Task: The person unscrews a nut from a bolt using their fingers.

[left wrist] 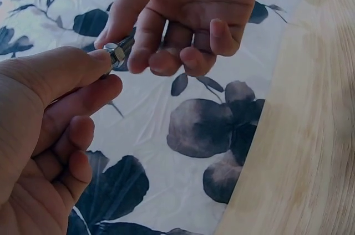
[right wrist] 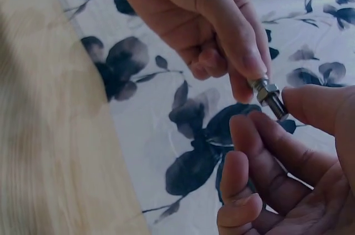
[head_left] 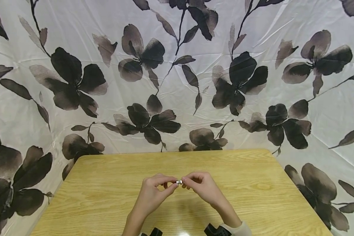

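Observation:
A small silvery bolt (right wrist: 274, 105) carries a hex nut (right wrist: 268, 91) partway along it. My left hand (head_left: 154, 191) pinches one end of the bolt between thumb and index finger, hiding that end. From the other side my right hand (head_left: 203, 187) reaches round the nut, its thumb at the nut's edge and its curled fingers beside the bolt's free end. How firmly the right fingertips press is hard to see. In the left wrist view, the nut (left wrist: 115, 52) shows between both thumbs. Both hands are above the wooden table.
The light wooden table (head_left: 106, 177) spreads beneath the hands. A pale cloth with dark flowers (head_left: 191, 98) hangs behind the table and along its sides. Black wrist devices (head_left: 216, 230) show at the bottom of the head view, beside a light sleeve (head_left: 239, 229).

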`<state>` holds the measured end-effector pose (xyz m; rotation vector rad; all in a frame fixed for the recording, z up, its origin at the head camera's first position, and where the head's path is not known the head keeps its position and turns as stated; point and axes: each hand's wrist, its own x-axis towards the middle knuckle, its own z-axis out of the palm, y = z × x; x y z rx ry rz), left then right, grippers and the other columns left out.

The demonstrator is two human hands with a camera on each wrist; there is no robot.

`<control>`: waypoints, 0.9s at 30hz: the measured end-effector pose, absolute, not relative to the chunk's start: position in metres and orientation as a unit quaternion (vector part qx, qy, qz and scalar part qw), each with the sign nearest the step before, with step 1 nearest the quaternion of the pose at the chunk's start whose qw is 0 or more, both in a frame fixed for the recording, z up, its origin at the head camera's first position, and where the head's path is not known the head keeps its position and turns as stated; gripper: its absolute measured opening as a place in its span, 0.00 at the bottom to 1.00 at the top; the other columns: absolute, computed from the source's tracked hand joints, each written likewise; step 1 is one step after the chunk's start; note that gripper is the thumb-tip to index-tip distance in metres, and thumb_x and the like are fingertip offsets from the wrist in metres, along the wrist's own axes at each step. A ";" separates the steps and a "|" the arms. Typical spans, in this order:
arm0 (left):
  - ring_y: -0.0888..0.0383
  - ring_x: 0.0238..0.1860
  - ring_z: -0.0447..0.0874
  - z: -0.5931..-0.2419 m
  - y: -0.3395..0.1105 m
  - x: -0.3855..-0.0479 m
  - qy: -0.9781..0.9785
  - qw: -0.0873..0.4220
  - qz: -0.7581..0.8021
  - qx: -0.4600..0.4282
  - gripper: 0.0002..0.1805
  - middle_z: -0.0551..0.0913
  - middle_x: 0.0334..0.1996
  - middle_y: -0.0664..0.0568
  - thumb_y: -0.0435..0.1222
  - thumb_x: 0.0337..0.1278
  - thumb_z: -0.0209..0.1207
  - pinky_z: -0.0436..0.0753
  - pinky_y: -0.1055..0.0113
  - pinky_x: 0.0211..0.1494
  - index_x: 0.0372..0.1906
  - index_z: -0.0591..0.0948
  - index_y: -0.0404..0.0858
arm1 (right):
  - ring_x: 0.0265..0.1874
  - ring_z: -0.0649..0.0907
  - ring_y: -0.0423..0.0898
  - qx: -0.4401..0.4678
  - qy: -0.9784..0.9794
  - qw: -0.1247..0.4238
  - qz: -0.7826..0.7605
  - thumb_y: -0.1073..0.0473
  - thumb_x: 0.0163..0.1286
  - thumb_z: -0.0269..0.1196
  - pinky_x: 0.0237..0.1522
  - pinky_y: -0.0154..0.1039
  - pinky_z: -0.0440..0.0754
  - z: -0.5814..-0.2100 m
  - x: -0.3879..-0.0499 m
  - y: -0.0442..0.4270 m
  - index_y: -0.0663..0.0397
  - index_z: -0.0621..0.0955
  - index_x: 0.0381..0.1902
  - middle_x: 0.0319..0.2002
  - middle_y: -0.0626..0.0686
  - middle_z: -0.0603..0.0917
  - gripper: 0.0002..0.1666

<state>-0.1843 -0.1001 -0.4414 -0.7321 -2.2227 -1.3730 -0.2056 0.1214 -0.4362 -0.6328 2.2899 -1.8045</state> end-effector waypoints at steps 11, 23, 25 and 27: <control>0.69 0.28 0.77 -0.440 -0.101 -0.182 -0.803 0.198 -0.500 -0.256 0.08 0.88 0.31 0.66 0.37 0.57 0.74 0.79 0.68 0.29 0.40 0.92 0.51 | 0.36 0.85 0.43 -0.221 0.746 0.092 -0.621 0.55 0.76 0.64 0.40 0.37 0.82 -0.433 -0.201 0.121 0.59 0.88 0.45 0.42 0.64 0.88 0.13; 0.68 0.28 0.78 -0.442 -0.100 -0.183 -0.798 0.216 -0.501 -0.258 0.07 0.89 0.31 0.64 0.33 0.55 0.74 0.78 0.71 0.28 0.38 0.92 0.48 | 0.48 0.86 0.43 -0.255 0.733 0.076 -0.626 0.60 0.72 0.68 0.47 0.39 0.86 -0.432 -0.202 0.123 0.61 0.84 0.53 0.51 0.62 0.86 0.15; 0.69 0.28 0.78 -0.442 -0.100 -0.183 -0.798 0.218 -0.500 -0.258 0.07 0.89 0.31 0.64 0.33 0.55 0.74 0.78 0.70 0.28 0.38 0.92 0.49 | 0.50 0.86 0.43 -0.248 0.736 0.076 -0.625 0.59 0.73 0.67 0.49 0.39 0.85 -0.431 -0.202 0.123 0.59 0.83 0.56 0.53 0.62 0.85 0.16; 0.69 0.28 0.78 -0.442 -0.100 -0.183 -0.798 0.216 -0.500 -0.259 0.07 0.89 0.31 0.64 0.34 0.56 0.74 0.79 0.70 0.28 0.38 0.92 0.49 | 0.49 0.86 0.43 -0.232 0.744 0.076 -0.621 0.56 0.75 0.65 0.50 0.39 0.85 -0.431 -0.201 0.124 0.56 0.83 0.57 0.53 0.60 0.86 0.16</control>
